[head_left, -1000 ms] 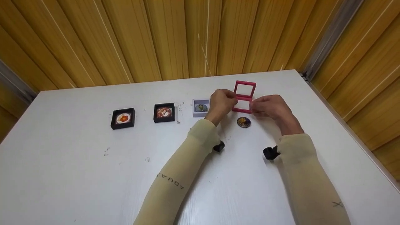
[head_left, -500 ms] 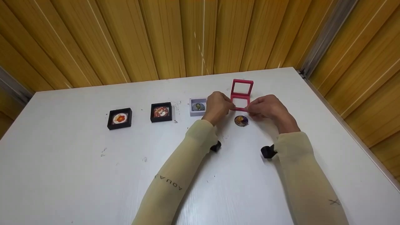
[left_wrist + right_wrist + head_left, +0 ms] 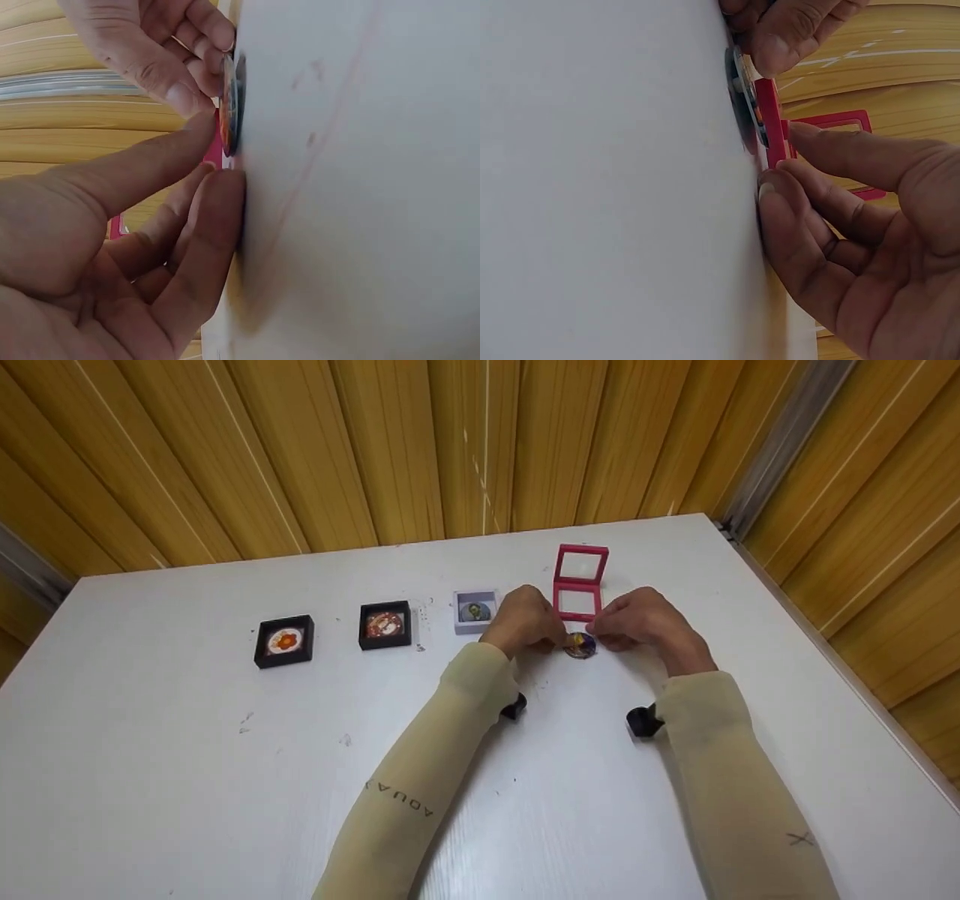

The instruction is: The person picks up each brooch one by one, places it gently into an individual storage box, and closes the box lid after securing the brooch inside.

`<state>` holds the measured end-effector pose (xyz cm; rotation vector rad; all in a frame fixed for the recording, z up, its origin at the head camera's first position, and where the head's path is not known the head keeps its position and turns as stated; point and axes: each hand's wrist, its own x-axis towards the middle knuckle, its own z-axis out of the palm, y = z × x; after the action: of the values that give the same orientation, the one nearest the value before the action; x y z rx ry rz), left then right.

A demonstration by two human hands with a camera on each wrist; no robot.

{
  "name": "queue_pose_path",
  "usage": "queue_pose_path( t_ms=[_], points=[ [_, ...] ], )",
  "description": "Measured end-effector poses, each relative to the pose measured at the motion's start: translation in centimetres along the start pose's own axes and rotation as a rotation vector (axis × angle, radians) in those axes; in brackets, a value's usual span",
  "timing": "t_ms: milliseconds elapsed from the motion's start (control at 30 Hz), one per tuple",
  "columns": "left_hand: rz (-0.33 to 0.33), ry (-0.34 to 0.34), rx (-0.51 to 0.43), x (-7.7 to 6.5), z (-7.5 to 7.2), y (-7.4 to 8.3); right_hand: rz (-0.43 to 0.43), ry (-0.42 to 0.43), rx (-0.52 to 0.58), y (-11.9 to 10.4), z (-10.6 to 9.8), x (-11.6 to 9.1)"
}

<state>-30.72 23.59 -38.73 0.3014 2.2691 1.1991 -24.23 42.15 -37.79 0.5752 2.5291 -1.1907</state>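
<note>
A round picture badge (image 3: 580, 646) lies on the white table just in front of a small red display frame (image 3: 577, 616), which stands with its lid up. My left hand (image 3: 525, 621) is at the badge's left edge. In the left wrist view, that thumb and forefinger (image 3: 225, 196) are parted beside the badge (image 3: 228, 112). My right hand (image 3: 646, 622) comes to the badge's right side; its thumb and forefinger (image 3: 778, 206) are parted too, near the badge rim in the right wrist view. Behind them the red frame (image 3: 771, 120) shows partly hidden by the fingers.
To the left stand a white display box (image 3: 474, 619) and two black ones, the nearer black box (image 3: 385, 625) and the far-left black box (image 3: 284, 641), each with a round badge inside. Yellow wood-look panels (image 3: 412, 450) rise behind the table (image 3: 225, 795).
Both hands have come down from the red frame toward the badge in front of it. The frame stays open in place. The whole head view has shifted slightly.
</note>
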Motion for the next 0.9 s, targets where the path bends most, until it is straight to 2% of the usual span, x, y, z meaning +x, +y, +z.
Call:
queue_pose_path(
  t_ms=[267, 433, 567, 700, 900],
  points=[
    [0.008, 0.001, 0.001, 0.2, 0.4, -0.2, -0.03, -0.033, -0.043, -0.3, 0.3, -0.4],
    [0.033, 0.011, 0.015, 0.1, 0.4, -0.3, -0.025, -0.052, -0.027, -0.4, 0.5, -0.4],
    [0.025, 0.027, -0.01, 0.1, 0.4, -0.6, -0.016, -0.06, 0.013, -0.4, 0.6, -0.2],
    [0.018, 0.058, -0.049, 0.2, 0.0, -0.6, 0.001, -0.065, 0.046, -0.4, 0.5, -0.1],
    [0.05, 0.159, -0.085, 0.5, -0.9, -0.4, 0.006, -0.058, 0.069, -0.5, -0.2, -0.1]
  ],
)
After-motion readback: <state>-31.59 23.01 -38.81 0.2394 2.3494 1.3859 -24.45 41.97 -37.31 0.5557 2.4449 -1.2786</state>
